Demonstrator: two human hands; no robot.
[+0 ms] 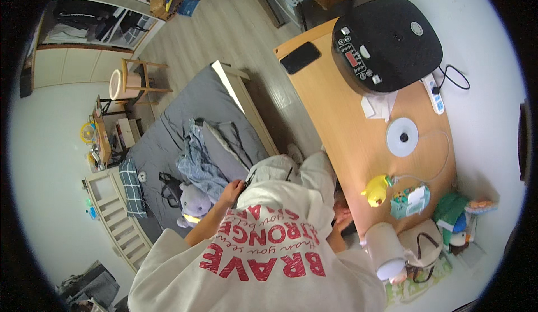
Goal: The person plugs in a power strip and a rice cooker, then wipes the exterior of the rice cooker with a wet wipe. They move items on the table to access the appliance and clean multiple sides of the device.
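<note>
My left hand (233, 192) is at the hip, against the hem of my white printed shirt (269, 244) and the pale trousers (271, 169). Its fingertips are partly hidden, close to a dark cord. On the other side, my right hand (342, 213) hangs low between my body and the edge of the wooden table (336, 114). Part of it is covered by the shirt, so its grip is not visible. Nearest to it on the tabletop are a yellow animal-shaped figure (376, 191) and a soft pack of wipes (410, 202).
A black electric cooker (386, 43), smartphone (300, 57), white power strip (433, 95), tissue (378, 105) and round white disc (402, 137) with a cable occupy the table. A white cylinder (382, 249) stands near its close end. The grey bed (168, 144) holds clothes and a plush toy (195, 202).
</note>
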